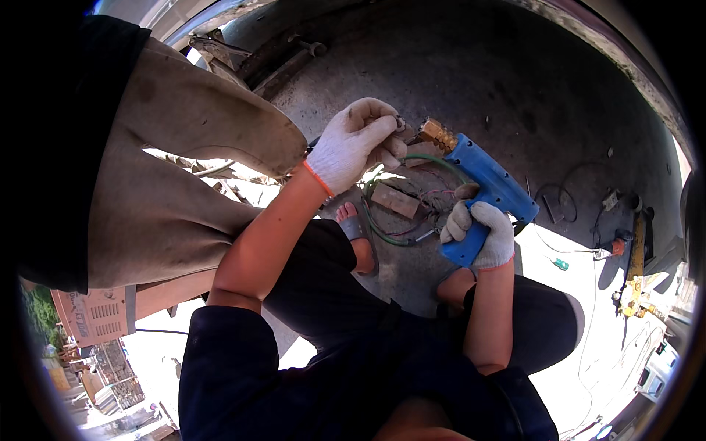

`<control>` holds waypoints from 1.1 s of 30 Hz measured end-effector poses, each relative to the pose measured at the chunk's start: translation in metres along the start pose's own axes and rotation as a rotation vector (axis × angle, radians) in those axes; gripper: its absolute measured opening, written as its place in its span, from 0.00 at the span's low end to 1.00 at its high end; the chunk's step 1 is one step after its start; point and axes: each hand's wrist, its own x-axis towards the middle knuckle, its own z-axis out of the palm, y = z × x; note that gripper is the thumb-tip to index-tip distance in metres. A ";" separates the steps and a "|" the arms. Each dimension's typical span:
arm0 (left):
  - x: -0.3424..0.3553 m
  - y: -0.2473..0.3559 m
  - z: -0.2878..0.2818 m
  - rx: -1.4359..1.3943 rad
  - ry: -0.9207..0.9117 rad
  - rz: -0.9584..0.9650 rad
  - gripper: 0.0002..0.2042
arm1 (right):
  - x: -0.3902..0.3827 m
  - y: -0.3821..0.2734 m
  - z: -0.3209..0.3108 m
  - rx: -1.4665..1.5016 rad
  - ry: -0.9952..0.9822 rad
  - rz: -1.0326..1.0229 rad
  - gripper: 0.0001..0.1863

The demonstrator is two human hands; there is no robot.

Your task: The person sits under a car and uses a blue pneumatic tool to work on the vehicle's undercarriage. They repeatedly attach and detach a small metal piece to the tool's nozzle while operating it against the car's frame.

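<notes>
My right hand [478, 231], in a white knit glove, is wrapped round the handle of a blue pistol-grip tool [494, 180]. The tool's ridged brass-coloured front end [439, 135] points up and left, toward my other hand. My left hand [362, 143], gloved alike with an orange cuff, is closed in a pinch just left of that brass end, with a small gap between them. A small metal piece [401, 123] shows at its fingertips; its kind is too small to tell.
A green hose [371, 220] curves on the ground around a brick-like block [396, 200]. At the left stands another person in brown trousers [184, 162], close to my left arm. A yellow metal tool [632, 294] and thin cables lie at the right. A curved panel edge [625, 59] arches overhead.
</notes>
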 end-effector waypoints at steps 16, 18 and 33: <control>0.001 -0.008 -0.002 -0.164 0.031 -0.052 0.07 | 0.000 0.004 -0.002 -0.048 -0.022 0.007 0.19; 0.002 -0.013 0.003 -0.271 0.044 -0.061 0.05 | -0.001 0.005 0.002 -0.060 -0.004 0.000 0.18; 0.101 0.019 -0.064 -0.888 -0.342 -0.143 0.10 | 0.084 0.033 0.114 -0.238 0.165 -0.344 0.08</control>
